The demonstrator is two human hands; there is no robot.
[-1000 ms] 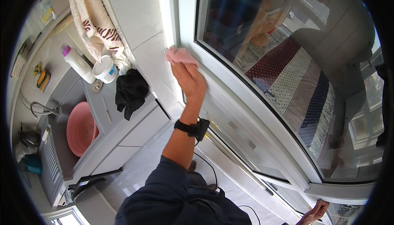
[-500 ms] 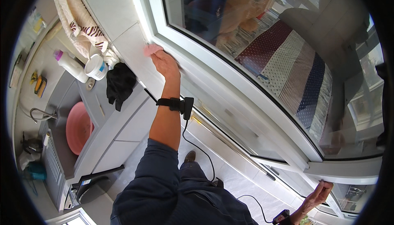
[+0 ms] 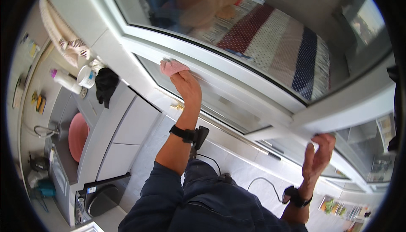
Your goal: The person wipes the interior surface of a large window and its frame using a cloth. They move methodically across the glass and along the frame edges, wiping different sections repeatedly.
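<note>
My left hand (image 3: 187, 87) is closed on a pink cloth (image 3: 172, 67), pressing it to the white window frame (image 3: 211, 76) below the large glass pane. My right hand (image 3: 317, 158) is at the right, close beneath the frame's joint. Its fingers are curled and its thumb stands apart, with nothing visible in it. Whether its fingertips touch the frame I cannot tell. A black strap with a small device sits on each wrist.
To the left, a counter holds a sink with a pink basin (image 3: 78, 136), a white bottle (image 3: 67, 81), a white tub (image 3: 86, 76) and a black cloth (image 3: 105, 86). A striped bedspread (image 3: 270, 41) shows through the glass. A cable (image 3: 266, 179) hangs near my right wrist.
My left hand has moved the pink cloth rightward along the frame, away from its left corner. My right hand has risen, its fingers loosened from the frame's lower edge. The view has shifted.
</note>
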